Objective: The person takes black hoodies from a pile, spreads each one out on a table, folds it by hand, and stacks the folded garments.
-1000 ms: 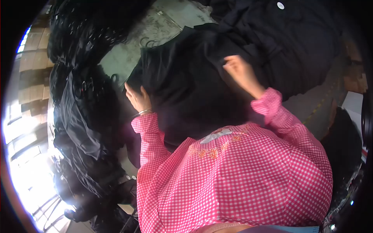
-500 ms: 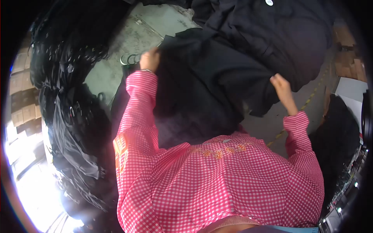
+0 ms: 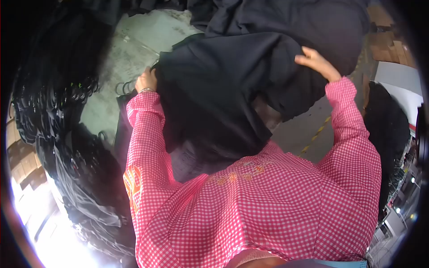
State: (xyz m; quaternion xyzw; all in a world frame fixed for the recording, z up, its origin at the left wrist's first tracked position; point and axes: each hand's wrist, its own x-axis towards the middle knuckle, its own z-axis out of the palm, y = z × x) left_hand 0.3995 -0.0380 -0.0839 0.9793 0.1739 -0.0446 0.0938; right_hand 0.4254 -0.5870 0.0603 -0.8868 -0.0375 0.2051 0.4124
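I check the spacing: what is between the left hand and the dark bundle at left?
Pale green surface and dark rings beside the left hand, in the head view.

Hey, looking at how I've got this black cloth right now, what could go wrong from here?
The right hand looks open over the black cloth, so that side might slide or fold unevenly. The dark loops beside the left hand could snag the cloth's edge if it gets dragged that way. The cloth also bunches in deep folds between your hands, so creases may get trapped if it's pressed down like this.
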